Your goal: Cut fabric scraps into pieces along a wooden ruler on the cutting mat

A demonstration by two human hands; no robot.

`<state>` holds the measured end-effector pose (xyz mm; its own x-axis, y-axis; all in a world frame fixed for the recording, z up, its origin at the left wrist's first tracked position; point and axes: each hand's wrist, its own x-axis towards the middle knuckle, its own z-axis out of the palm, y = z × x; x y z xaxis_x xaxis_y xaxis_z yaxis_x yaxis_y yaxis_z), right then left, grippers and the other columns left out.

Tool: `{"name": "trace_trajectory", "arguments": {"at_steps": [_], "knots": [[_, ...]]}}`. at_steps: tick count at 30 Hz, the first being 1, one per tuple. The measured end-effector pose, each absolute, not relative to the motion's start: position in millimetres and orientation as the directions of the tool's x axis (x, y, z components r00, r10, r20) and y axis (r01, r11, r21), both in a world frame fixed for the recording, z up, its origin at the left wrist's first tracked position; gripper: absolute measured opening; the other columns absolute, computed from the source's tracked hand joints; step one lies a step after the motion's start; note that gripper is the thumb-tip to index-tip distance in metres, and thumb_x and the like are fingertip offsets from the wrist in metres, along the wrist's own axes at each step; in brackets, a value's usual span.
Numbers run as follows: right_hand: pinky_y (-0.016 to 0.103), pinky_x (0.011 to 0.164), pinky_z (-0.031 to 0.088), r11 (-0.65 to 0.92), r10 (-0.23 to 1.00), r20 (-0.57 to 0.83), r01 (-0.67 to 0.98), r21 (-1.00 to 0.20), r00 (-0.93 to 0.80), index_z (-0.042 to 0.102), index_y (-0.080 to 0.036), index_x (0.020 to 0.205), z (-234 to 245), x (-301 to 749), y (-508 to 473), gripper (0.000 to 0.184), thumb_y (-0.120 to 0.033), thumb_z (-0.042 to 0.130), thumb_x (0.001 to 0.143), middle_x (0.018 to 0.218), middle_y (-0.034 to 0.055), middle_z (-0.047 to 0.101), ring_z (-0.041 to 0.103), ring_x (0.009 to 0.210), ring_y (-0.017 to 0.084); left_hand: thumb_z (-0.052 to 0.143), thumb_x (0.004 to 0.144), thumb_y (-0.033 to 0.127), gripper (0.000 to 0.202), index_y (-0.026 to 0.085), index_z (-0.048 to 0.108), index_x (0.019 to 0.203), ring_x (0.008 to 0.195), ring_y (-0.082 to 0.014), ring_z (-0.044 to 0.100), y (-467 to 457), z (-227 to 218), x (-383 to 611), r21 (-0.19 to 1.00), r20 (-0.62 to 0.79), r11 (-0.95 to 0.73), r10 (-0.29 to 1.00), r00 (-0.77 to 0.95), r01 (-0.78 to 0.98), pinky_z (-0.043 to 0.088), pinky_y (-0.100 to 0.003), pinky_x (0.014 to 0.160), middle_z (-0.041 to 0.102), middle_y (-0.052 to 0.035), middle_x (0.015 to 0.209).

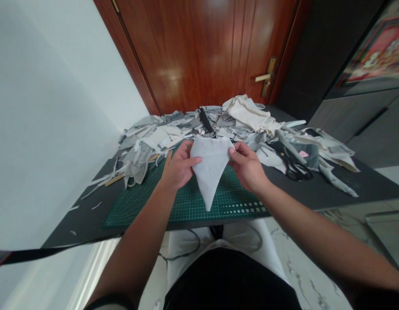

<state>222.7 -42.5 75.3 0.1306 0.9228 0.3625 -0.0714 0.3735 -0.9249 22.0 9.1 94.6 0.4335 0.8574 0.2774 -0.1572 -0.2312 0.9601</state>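
A pale grey, roughly triangular piece of fabric [210, 165] hangs between my hands above the green cutting mat [137, 206], its point downward. On its left edge my left hand [181, 165] is closed, the thumb lying across the front. My right hand [246, 163] pinches the upper right side between thumb and fingers. Both sets of fingertips are partly hidden behind the fabric. The top edge of the piece runs nearly straight, close in front of the heap of scraps.
Fabric scraps [160, 133] are piled along the back of the dark table [92, 217], with a cream cloth [247, 113] on top. Black-handled scissors [296, 170] lie at the right. A wooden door [199, 51] stands behind, a white wall [63, 107] at the left.
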Motion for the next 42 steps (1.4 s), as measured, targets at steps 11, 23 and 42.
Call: {"name": "trace_trajectory", "arguments": {"at_steps": [11, 23, 42], "knots": [[0.026, 0.064, 0.043, 0.383, 0.909, 0.295, -0.311, -0.87, 0.294, 0.052, -0.025, 0.089, 90.8, 211.6, -32.9, 0.025, -0.042, 0.069, 0.084, 0.075, -0.0038, 0.057, 0.052, 0.068, 0.015, 0.084, 0.074, 0.021, 0.025, 0.017, 0.061, 0.085, 0.076, -0.013, 0.063, 6.8, 98.0, 19.2, 0.946, 0.176, 0.045, 0.759, 0.626, -0.32, 0.051, -0.025, 0.072, 0.065, 0.0008, 0.081], [0.025, 0.063, 0.037, 0.474, 0.837, 0.382, -0.172, -0.864, 0.391, 0.054, -0.026, 0.092, 83.5, 224.0, -32.2, 0.031, -0.051, 0.071, 0.087, 0.071, -0.0055, 0.05, 0.048, 0.066, 0.013, 0.092, 0.062, 0.021, 0.035, 0.016, 0.067, 0.085, 0.085, -0.0204, 0.069, 12.0, 91.0, 9.1, 0.912, 0.197, 0.016, 0.859, 0.472, -0.41, 0.054, -0.034, 0.083, 0.073, -0.0031, 0.084], [0.023, 0.058, 0.037, 0.572, 0.708, 0.446, -0.074, -0.817, 0.548, 0.062, -0.026, 0.089, 94.9, 232.4, -43.1, 0.026, -0.049, 0.074, 0.085, 0.073, -0.0038, 0.053, 0.046, 0.065, 0.012, 0.094, 0.059, 0.026, 0.042, 0.018, 0.053, 0.067, 0.057, -0.0086, 0.055, 6.0, 102.0, -13.0, 0.93, 0.285, -0.168, 0.891, 0.354, -0.326, 0.043, -0.019, 0.054, 0.061, 0.0043, 0.064]]}}
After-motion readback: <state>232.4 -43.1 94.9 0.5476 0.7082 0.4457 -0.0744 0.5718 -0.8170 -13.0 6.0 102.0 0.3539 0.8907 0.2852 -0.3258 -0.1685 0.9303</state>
